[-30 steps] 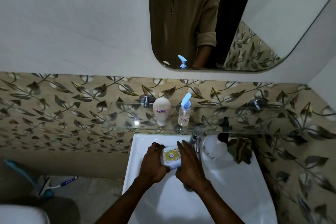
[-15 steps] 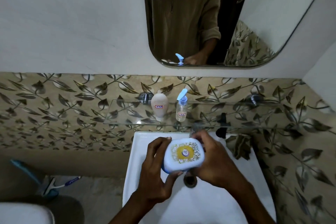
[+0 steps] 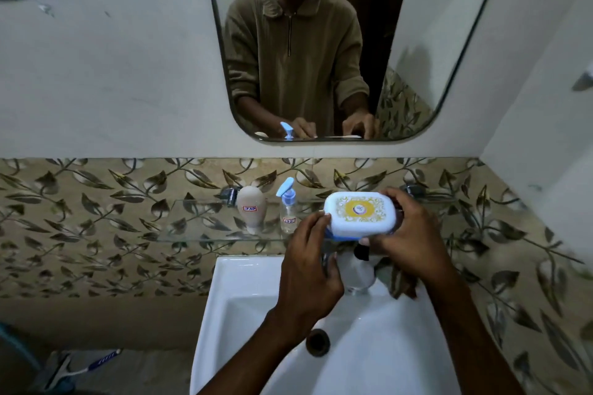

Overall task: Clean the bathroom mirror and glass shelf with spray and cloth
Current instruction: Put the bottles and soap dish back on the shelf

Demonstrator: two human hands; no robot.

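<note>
A: The glass shelf [image 3: 199, 221] runs along the leaf-patterned tiles just under the mirror [image 3: 417, 42], and above the white sink [image 3: 244, 298]. Both hands hold one soap box [image 3: 359, 214], white-lidded with a yellow medallion, level over the shelf's right half.

B: How is it gripped?

A: The left hand [image 3: 308, 269] pinches its near left corner with fingertips; the right hand [image 3: 407, 234] wraps fingers round the right end. Two hands probably keep the lid level and shut while it goes onto the glass or comes off it; which of the two, one cannot tell. Whether its base touches the shelf is hidden by the hands.

B: What else stands on the shelf?

A: Two things, side by side left of the box: one beige tube [image 3: 251, 210] standing on its cap, and one clear pump bottle [image 3: 287, 207] with a blue head, both upright and labelled. Likely they sit near the wall so they stay off the front edge.

B: And the cleaning gear?

A: One white bottle with a dark top [image 3: 359, 269] stands at the sink's back rim, partly behind the hands; it may be the spray. A dark cloth-like thing beside it is too hidden to call. One squeegee [image 3: 80, 369] lies on the floor, lower left.
</note>
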